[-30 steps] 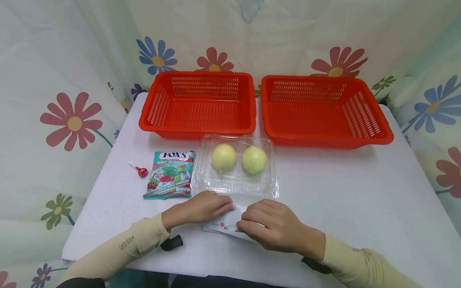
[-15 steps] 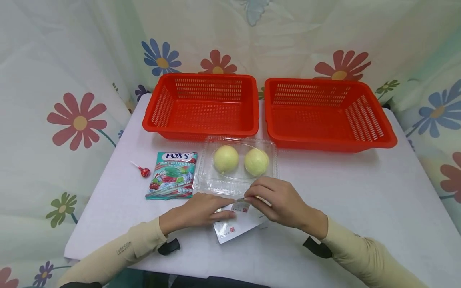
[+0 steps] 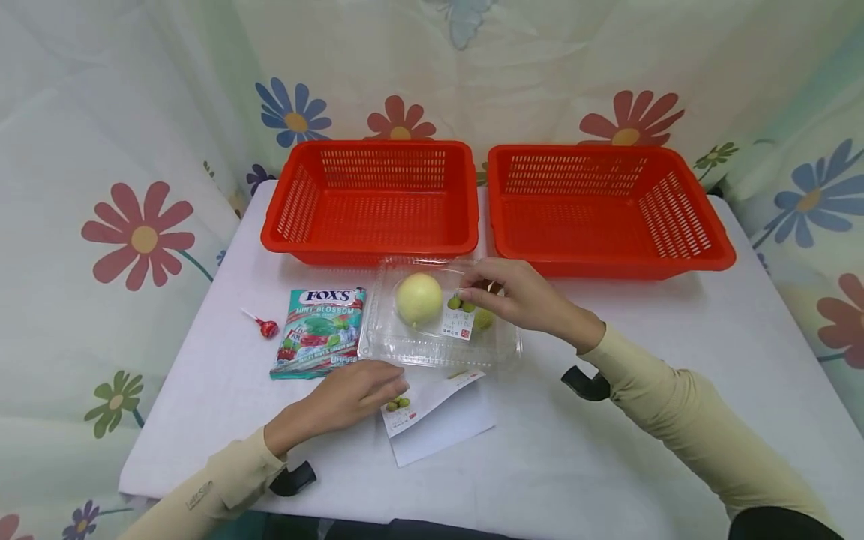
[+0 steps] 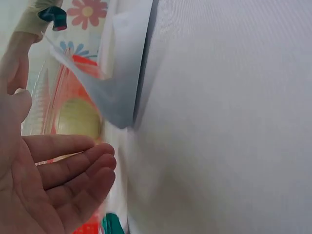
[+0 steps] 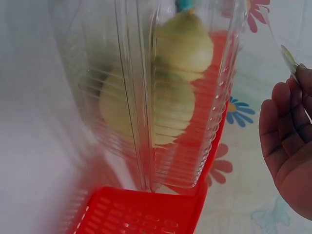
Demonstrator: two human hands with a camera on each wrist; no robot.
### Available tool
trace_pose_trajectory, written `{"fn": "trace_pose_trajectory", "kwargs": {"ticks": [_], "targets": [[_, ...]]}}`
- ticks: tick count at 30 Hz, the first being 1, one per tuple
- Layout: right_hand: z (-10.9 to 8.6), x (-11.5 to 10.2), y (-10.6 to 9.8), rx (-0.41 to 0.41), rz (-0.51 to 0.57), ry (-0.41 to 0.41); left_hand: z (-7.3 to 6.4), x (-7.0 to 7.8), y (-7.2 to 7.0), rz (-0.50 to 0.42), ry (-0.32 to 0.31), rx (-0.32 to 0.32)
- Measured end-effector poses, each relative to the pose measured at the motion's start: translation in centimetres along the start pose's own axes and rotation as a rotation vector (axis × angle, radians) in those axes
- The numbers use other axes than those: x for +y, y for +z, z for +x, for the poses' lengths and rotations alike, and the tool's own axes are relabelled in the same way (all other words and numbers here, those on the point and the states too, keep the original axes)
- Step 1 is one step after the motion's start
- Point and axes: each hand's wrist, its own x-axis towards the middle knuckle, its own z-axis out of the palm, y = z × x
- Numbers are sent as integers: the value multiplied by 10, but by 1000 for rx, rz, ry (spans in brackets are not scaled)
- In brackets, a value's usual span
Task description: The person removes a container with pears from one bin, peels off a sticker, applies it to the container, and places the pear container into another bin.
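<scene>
My right hand (image 3: 516,298) pinches a small label (image 3: 457,324) printed with green fruit, close over the lid of a clear plastic clamshell box (image 3: 394,346). Two pale yellow-green round fruits are inside; the left one (image 3: 418,298) shows whole, while hand and label partly cover the right one (image 3: 483,319). My left hand (image 3: 344,397), fingers loosely extended in the left wrist view, is beside a sheet of labels (image 3: 439,431). That sheet's printed top layer curls up from its white backing. In the right wrist view the label shows nearly edge-on at the fingertips.
Two red plastic baskets, a left one (image 3: 371,251) and a right one (image 3: 607,266), stand behind the box. Left of the box lie a teal candy bag (image 3: 320,330) and a red lollipop (image 3: 268,328). A flowered curtain (image 3: 526,67) surrounds the white-covered table (image 3: 641,465).
My right hand has peeled a label off the sheet and moved it up and away, over the box. My left hand has drawn back left, and the sheet now lies with its top layer curled.
</scene>
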Motion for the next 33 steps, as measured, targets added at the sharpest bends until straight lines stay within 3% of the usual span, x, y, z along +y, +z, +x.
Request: {"fn": "trace_pose_trajectory", "kwargs": {"ticks": [4,7,11,14,19,27,33], "targets": [[7,5,-1,-17,17,33,-7,-11,-6,-104,-83,3],[11,6,-1,-39,30,59,-10,-19,-13,-212,-182,5],[19,7,-1,-60,28,107,-6,-26,-22,-376,-327,27],[23,9,-1,-78,36,130,-2,-28,-27,-407,-394,79],[25,13,-1,-103,31,166,13,-29,-34,-375,-398,170],[31,19,4,-155,0,211,36,-33,-31,-596,-378,167],[38,20,7,-175,-18,228,40,-27,-30,-660,-397,159]]}}
